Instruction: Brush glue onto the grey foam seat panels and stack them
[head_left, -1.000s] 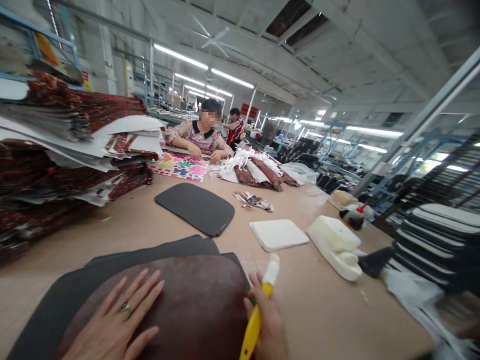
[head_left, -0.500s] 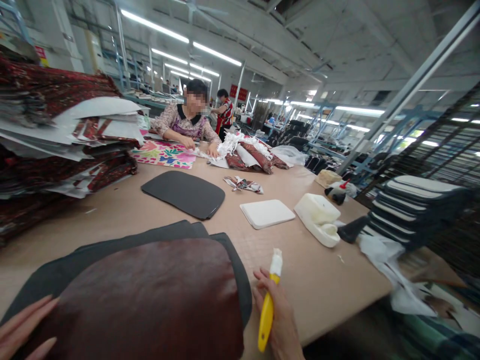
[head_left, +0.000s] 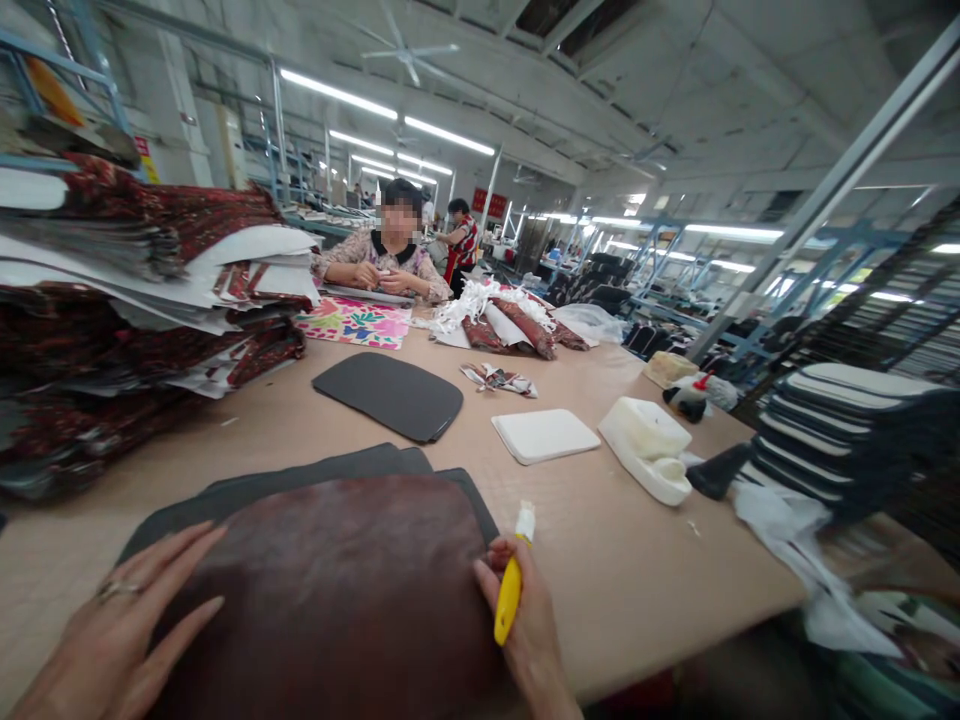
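- I have the left hand (head_left: 112, 630) lying flat at the near left edge of the dark red leather piece (head_left: 330, 590). Its fingers are spread wide and grip nothing, and there is a ring on one of them.
- I have the right hand (head_left: 529, 625) at the leather piece's right edge. Its fingers are curled tight around a yellow-handled tool (head_left: 508, 598), and the tool's white tip points away from me, over the bench (head_left: 637, 560).
- The leather piece lies at the near end of the bench, between the two hands, on top of a stack of dark grey sheets (head_left: 300, 478) that show past its far edge.
- Farther along the bench a single grey pad (head_left: 390, 395) lies flat. A white slab (head_left: 545, 435) is to its right, and a white foam block (head_left: 649, 445) is just beyond that.
- A tall pile of red patterned fabric (head_left: 135, 300) fills the left side of the bench.
- A stack of dark cushions (head_left: 847, 430) stands off the bench's right edge.
- At the far end a co-worker (head_left: 386, 265) sits with both hands together behind a bright floral sheet (head_left: 352, 322).
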